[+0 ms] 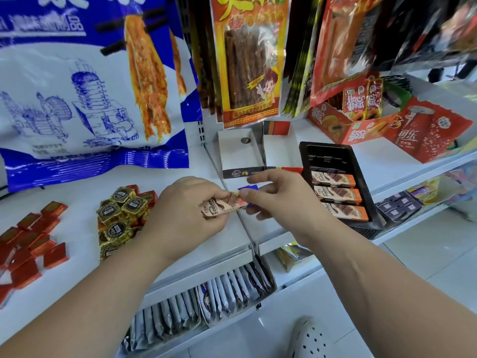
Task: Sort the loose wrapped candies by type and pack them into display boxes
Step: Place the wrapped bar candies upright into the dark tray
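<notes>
Black tray (327, 153) holding 3 orange-ended bars (333, 193), beside white display box (223, 151); left hand (185, 202) and right hand (281, 200) together pinching 1 wrapped candy bar (219, 206).

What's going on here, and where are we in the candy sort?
A person at a shop shelf holds a beige wrapped bar: the left hand grips it and the right hand pinches its end. Three similar-looking bars already lie in the black tray on the right, with room left. Gold candies and red candies sit in separate piles on the left, unpacked. The white display box behind the hands looks nearly empty.
</notes>
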A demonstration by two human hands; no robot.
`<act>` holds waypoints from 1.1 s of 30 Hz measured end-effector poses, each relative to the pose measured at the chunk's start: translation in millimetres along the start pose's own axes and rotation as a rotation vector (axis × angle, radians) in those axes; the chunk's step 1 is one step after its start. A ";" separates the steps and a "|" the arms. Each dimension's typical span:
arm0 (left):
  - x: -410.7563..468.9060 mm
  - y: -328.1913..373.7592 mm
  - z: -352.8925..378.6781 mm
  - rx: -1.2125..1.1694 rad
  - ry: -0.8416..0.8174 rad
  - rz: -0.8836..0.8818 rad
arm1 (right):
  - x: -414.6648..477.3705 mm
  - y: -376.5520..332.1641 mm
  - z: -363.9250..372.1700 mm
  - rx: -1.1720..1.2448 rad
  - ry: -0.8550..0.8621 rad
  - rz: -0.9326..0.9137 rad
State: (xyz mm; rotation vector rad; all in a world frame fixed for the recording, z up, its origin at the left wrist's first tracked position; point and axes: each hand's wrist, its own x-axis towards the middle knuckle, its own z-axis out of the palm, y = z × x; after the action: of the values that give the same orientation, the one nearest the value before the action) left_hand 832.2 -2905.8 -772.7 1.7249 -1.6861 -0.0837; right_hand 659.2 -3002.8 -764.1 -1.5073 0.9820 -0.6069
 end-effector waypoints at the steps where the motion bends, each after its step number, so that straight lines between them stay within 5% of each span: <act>1: 0.4 2.2 0.7 -0.012 0.039 -0.008 | -0.1 -2.8 -0.1 0.074 0.033 0.001; 10: 33.0 38.7 15.8 -0.042 0.065 -0.013 | -2.4 -10.9 -27.4 0.289 0.297 -0.093; 22: 90.8 94.0 98.0 0.092 -0.291 -0.048 | 1.2 9.3 -146.8 0.493 0.790 -0.038; 33: 79.3 86.6 143.9 0.109 -0.378 -0.103 | 12.6 42.7 -167.4 0.353 0.902 0.056</act>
State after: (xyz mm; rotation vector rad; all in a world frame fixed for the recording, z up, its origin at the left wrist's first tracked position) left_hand 697.1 -3030.0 -801.5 1.9709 -1.8957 -0.3931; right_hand 517.3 -3101.4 -776.1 -0.8617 1.4785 -1.3977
